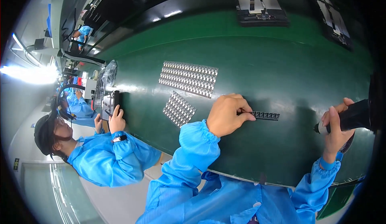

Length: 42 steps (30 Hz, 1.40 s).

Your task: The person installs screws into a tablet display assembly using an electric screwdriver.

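Observation:
My left hand [230,114] pinches one end of a narrow dark strip [266,115] between thumb and forefinger. Small dark rectangular pieces run in a row along the strip, which reaches out to the right over the green table. At the right, my right hand [337,132] is wrapped round a black cylindrical tool [356,115] with a pale collar at its left end; I cannot make out its exact kind. Beyond and left of my left hand lies a large sheet of small dark-and-white pieces [189,78]. A smaller tilted sheet of such pieces [179,108] is nearer, by my left sleeve.
An opened flat device [261,7] lies at the far edge, and another opened device [331,21] at the far right. To the left a co-worker [104,151] in blue handles a dark device [111,103]. Clear plastic wrap [109,73] lies beyond it.

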Motion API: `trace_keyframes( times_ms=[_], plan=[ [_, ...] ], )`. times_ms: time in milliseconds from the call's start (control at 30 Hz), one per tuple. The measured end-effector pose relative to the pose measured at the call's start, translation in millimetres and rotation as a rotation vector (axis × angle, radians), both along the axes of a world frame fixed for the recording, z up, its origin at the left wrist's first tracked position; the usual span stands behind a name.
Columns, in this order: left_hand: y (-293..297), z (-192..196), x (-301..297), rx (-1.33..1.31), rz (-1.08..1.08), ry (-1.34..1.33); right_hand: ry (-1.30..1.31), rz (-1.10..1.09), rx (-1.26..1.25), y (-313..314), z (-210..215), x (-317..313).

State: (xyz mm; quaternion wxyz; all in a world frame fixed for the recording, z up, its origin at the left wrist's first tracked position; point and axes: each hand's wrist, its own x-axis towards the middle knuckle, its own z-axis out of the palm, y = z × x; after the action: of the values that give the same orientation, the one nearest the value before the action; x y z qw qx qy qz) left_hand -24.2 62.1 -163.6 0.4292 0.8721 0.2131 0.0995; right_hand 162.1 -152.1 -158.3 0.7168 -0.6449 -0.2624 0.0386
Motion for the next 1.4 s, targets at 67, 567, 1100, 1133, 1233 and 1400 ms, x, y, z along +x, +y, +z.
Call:
trace_keyframes(
  times_ms=[67, 567, 1100, 1133, 1233, 1400],
  plan=[
    [-3, 2, 1, 0.04, -0.018, -0.007, -0.01, 0.01, 0.009, -2, 2, -1],
    [-8, -4, -1, -0.134, 0.102, -0.436, 0.024, 0.031, 0.065, 4, 12, -6],
    [-6, -24, 8, -0.172, 0.23, -0.443, 0.185, 0.569, 0.162, -10, 4, -13],
    [-12, -13, 11, -0.196, 0.287, -0.435, 0.139, 0.656, 0.189, -11, 2, -10],
    [-13, 9, 18, -0.121, 0.247, -0.446, 0.176, 0.755, 0.361, -20, 22, -8],
    [10, 26, 73, 0.007, -0.078, -0.366, -0.069, 0.506, 0.306, -33, 40, 2]
  ],
)
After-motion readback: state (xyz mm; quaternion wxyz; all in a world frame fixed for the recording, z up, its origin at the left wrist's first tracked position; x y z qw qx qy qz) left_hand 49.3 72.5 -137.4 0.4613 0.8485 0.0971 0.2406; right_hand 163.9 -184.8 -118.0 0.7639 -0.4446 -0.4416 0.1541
